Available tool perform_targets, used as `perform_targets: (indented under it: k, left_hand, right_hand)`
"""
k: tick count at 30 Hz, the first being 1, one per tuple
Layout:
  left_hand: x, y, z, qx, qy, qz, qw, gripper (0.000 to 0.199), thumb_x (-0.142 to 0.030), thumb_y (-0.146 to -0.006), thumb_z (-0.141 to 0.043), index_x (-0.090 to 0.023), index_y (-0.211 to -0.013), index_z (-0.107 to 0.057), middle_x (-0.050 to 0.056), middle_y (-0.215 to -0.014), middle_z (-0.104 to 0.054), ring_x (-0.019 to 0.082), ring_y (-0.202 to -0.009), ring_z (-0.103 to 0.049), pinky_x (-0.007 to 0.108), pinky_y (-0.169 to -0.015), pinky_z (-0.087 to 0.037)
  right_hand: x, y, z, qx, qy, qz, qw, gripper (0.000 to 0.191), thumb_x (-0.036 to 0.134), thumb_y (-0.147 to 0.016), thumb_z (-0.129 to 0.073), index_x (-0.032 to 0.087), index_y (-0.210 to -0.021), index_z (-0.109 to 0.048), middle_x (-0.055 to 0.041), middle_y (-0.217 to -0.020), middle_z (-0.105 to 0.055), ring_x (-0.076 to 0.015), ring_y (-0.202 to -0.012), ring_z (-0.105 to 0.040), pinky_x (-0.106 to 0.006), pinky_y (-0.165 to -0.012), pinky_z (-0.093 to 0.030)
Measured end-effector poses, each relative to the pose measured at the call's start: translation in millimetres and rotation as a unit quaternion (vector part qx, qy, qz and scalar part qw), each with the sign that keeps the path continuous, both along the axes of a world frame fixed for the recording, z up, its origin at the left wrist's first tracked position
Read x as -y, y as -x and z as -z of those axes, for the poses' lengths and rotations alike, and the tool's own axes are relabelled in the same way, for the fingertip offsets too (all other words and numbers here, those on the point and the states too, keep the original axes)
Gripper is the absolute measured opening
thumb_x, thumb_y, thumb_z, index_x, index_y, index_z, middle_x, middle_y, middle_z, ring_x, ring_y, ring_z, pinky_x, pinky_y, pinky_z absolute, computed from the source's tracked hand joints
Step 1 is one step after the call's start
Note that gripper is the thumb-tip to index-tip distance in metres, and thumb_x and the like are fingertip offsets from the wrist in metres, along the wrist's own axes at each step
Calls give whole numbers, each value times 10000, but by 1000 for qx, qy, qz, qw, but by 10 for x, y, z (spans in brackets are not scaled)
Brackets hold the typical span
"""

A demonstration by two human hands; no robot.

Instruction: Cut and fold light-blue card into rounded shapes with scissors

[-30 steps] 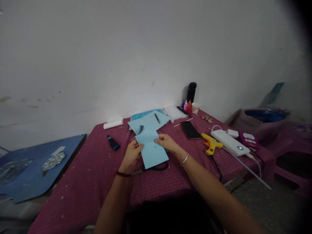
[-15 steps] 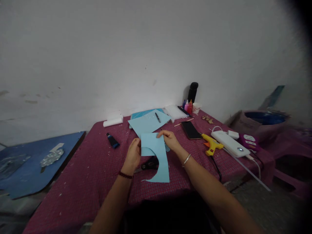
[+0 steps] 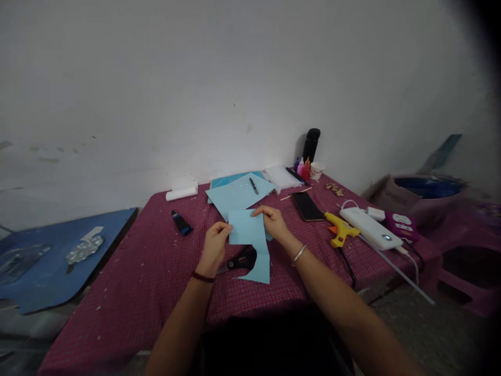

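Between my two hands I hold up a cut piece of light-blue paper (image 3: 246,227), with a curved notch in its lower left and a tail hanging down on the right. My left hand (image 3: 216,244) pinches its left edge. The thumb and fingers of my right hand (image 3: 273,223) grip its upper right corner. Black-handled scissors (image 3: 243,259) lie on the table below the paper, partly hidden by it. Just beyond my hands, a larger light-blue sheet (image 3: 235,194) lies flat with a black pen (image 3: 253,185) on it.
Right of my hands are a phone (image 3: 307,206), a yellow glue gun (image 3: 340,230) and a white power bank (image 3: 370,228). Small paint bottles (image 3: 305,169), a paper cup (image 3: 317,171) and a black flask (image 3: 311,145) stand at the back. A dark blue tube (image 3: 181,223) lies left.
My left fingers have shifted to a pinch on the paper's left edge. The flap seen behind the notch no longer shows, and the lower tail has swung up slightly.
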State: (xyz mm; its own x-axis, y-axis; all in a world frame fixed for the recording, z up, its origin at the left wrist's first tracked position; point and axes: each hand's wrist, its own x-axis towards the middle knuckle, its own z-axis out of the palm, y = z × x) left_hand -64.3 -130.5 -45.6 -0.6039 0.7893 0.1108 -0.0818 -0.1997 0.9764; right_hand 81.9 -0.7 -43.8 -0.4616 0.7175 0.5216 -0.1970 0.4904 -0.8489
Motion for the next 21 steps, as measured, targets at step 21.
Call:
perform_targets:
  k: [21]
  left_hand:
    - [160,-194,-189,-348,-47,15,936,155,-142,-786,-554,-188,-642,-520,-27,-654,-510,121,-625,-477,246,-606,-362]
  right_hand:
    - [180,-175,-508,150,-163,-108,969,179,268,-886,-526,170,-978,-644,-65,-958,-667,-170,-888,-594,-295,-780,-442]
